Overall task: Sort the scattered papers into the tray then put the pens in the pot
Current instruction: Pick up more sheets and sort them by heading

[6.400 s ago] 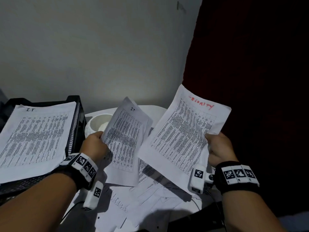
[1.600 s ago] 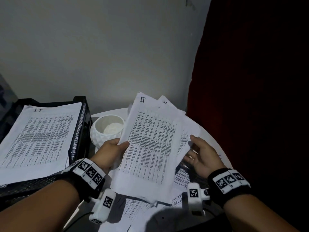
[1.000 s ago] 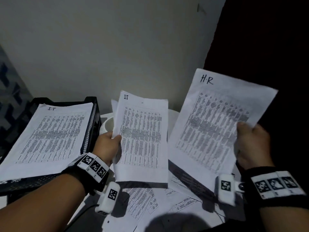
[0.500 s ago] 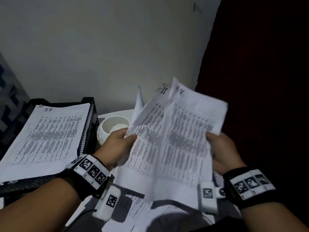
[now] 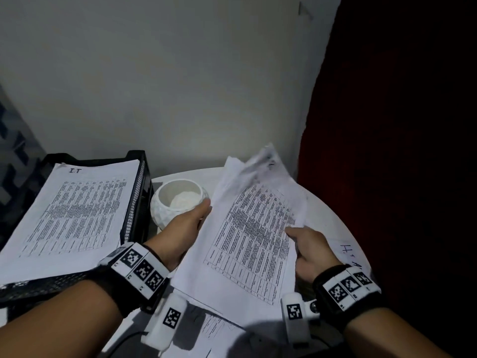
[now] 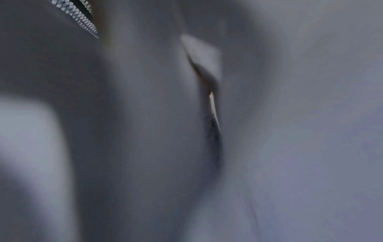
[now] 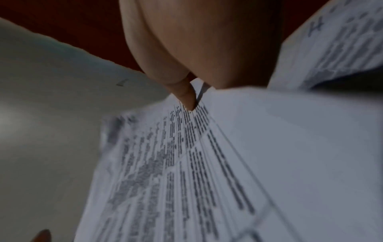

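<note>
In the head view my left hand [image 5: 197,215] grips the left edge of a tilted stack of printed sheets [image 5: 253,244], thumb on top. On the stack's right edge, my right hand [image 5: 296,236] pinches the sheets with its thumb on the print. The right wrist view shows a fingertip [image 7: 187,98] pressing on the printed sheet [image 7: 186,172]. The black mesh tray [image 5: 135,202] stands at the left and holds papers headed "IT" [image 5: 74,215]. The white pot [image 5: 180,202] sits between the tray and the held stack. No pens show. The left wrist view is blurred grey.
More loose sheets [image 5: 219,329] lie on the round white table [image 5: 333,223] under the stack. One hand-lettered sheet [image 5: 348,251] lies by my right wrist. A grey wall stands behind, and a dark red surface [image 5: 387,151] rises at the right.
The two sheets once held apart are now together as one stack. Both hands have lowered it toward the table, and the pot is uncovered.
</note>
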`<state>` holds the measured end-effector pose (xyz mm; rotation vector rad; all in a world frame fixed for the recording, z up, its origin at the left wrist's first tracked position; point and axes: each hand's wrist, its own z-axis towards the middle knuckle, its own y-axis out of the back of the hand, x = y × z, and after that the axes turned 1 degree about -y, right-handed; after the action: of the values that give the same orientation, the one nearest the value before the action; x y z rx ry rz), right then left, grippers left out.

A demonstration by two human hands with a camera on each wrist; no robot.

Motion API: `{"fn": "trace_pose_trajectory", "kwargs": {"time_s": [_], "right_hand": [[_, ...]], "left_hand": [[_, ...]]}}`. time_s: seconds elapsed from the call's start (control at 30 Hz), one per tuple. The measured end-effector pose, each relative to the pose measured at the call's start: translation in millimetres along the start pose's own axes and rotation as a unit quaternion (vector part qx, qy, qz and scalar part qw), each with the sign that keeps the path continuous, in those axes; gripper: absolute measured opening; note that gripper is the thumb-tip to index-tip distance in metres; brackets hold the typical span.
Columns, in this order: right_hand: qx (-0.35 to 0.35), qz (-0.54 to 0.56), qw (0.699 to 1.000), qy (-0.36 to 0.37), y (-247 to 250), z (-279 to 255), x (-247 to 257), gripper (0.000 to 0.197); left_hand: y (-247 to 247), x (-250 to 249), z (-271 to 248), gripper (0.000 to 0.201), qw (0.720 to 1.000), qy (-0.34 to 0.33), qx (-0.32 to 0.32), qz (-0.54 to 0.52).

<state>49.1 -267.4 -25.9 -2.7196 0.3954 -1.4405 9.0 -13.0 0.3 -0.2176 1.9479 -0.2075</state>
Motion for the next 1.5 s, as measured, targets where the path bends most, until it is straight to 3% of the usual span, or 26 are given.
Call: {"fn": "trace_pose_trajectory", "kwargs": {"time_s": [0.1,0.17,0.23,0.4,0.57,0.77,0.97,1.07,1.17,1.37,1.5], "right_hand": [[-0.017,-0.047,0.993,0.111,-3.2,2.2,3.4,0.030],[-0.022,-0.075,0.977,0.200,-9.2,-7.1,7.3,0.035],[-0.028,-0.093,0.956,0.277,-15.5,-22.6,14.3,0.033],[-0.050,-0.068,0.918,0.389,-21.3,-44.2,18.9,0.033],[-0.025,-0.031,0.937,0.346,-13.6,-38.3,-9.2,0.041],[-0.064,-0.047,0.970,0.231,-9.7,-15.0,-56.4,0.062],[-0.060,-0.129,0.970,0.195,-15.3,-18.1,-65.0,0.029],[-0.040,-0.154,0.962,0.221,-16.4,-20.8,-56.1,0.021],[-0.022,-0.150,0.960,0.236,-22.2,-23.1,-44.8,0.023],[0.068,-0.154,0.973,0.159,-35.9,-41.2,-42.1,0.035],[0.134,-0.183,0.968,0.103,-40.2,-63.7,-43.8,0.033]], "left_hand": [[5.8,2.6,4.0,0.044,0.996,-0.013,-0.032,0.076],[6.4,3.8,1.8,0.023,0.977,-0.068,-0.025,0.198],[3.3,4.5,0.8,0.024,0.950,-0.138,-0.059,0.275],[-6.1,2.3,-3.8,0.014,0.913,-0.265,-0.134,0.280],[2.1,21.7,-4.8,0.019,0.911,-0.272,-0.119,0.287],[5.9,60.4,-0.5,0.023,0.904,-0.193,-0.098,0.368],[10.1,77.4,7.6,0.032,0.912,-0.122,-0.097,0.381],[8.8,64.1,9.9,0.019,0.932,-0.107,-0.110,0.330],[16.1,50.6,11.2,0.027,0.935,-0.125,-0.134,0.305],[29.3,47.1,-28.9,0.025,0.942,-0.089,-0.177,0.271],[51.3,79.0,-68.3,0.025,0.947,0.005,-0.188,0.262]]}}
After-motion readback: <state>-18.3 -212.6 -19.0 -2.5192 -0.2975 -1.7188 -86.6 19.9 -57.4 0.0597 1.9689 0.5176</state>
